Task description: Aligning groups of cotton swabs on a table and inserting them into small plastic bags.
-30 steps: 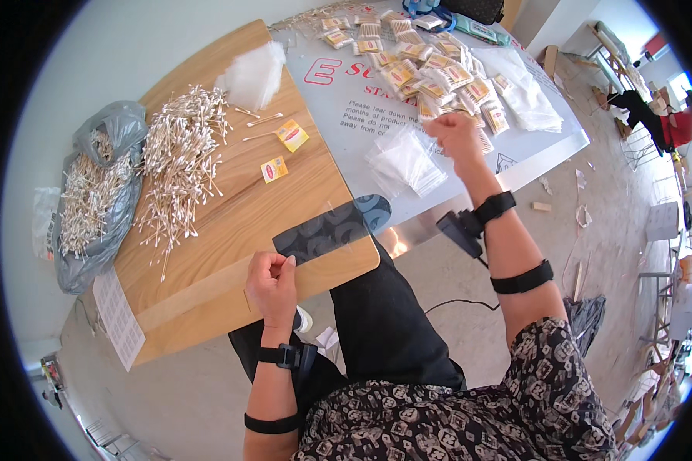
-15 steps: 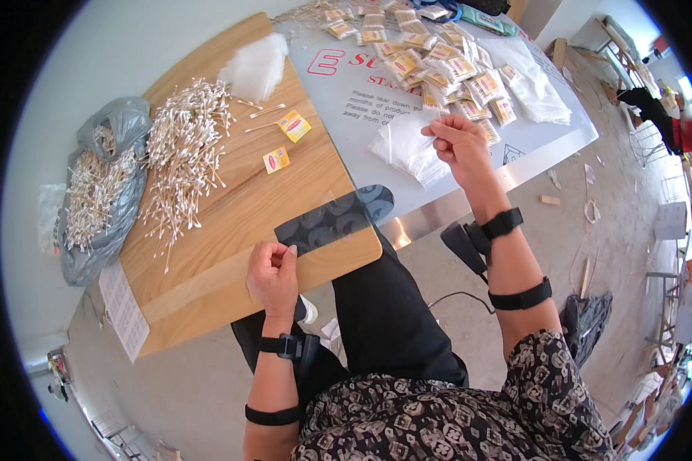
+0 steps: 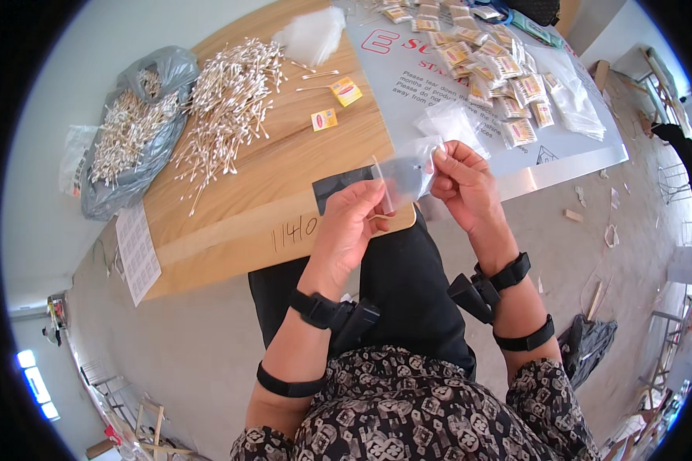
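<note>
I hold a small clear plastic bag above my lap, my right hand pinching its 2 o'clock corner and my left hand gripping its 7 o'clock edge, long axis running between both hands, equally near.

The left hand came up off the bench. Now both hands pinch a small clear bag; the right hand brought it closer.
</note>
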Demonstrator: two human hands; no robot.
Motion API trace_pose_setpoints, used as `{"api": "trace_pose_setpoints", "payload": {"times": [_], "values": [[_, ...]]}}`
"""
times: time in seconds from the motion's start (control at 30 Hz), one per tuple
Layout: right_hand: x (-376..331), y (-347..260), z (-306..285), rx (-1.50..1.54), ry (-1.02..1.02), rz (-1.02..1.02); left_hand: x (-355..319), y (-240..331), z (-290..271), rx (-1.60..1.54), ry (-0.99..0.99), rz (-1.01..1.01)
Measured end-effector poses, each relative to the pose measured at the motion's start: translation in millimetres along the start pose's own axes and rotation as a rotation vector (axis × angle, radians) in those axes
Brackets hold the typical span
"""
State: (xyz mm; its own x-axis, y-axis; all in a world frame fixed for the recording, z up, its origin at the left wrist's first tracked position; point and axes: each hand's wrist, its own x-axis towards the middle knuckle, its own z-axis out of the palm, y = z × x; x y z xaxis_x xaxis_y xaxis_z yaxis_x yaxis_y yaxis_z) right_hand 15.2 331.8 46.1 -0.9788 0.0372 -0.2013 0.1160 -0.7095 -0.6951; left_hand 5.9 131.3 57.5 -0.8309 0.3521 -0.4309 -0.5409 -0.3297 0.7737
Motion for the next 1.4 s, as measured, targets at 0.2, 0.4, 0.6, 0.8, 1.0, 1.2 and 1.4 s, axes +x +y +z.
{"api": "trace_pose_setpoints", "payload": {"times": [0.2, 0.4, 0.6, 0.8, 1.0, 1.2, 1.4], "values": [[-7, 23, 5, -0.873, 0.178, -0.134, -12, -1, -15, 0.149, 0.139, 0.213], [-22, 33, 36, -1.011, 0.227, -0.552, -18, 1, -18, 0.346, 0.241, 0.345], [-35, 47, 67, -0.860, 0.032, -0.315, -24, -2, -5, 0.699, 0.279, 0.500], [-33, 50, 65, -1.014, 0.060, -0.402, -26, -4, 2, 0.932, 0.279, 0.667], [-31, 45, 62, -0.778, 0.086, -0.224, -28, 3, 1, 0.677, 0.166, 0.525], [-34, 47, 58, -0.590, 0.082, -0.160, -27, 5, 1, 0.473, 0.135, 0.391], [-37, 45, 65, -0.612, 0.080, -0.132, -27, 4, 2, 0.670, 0.194, 0.387]]}}
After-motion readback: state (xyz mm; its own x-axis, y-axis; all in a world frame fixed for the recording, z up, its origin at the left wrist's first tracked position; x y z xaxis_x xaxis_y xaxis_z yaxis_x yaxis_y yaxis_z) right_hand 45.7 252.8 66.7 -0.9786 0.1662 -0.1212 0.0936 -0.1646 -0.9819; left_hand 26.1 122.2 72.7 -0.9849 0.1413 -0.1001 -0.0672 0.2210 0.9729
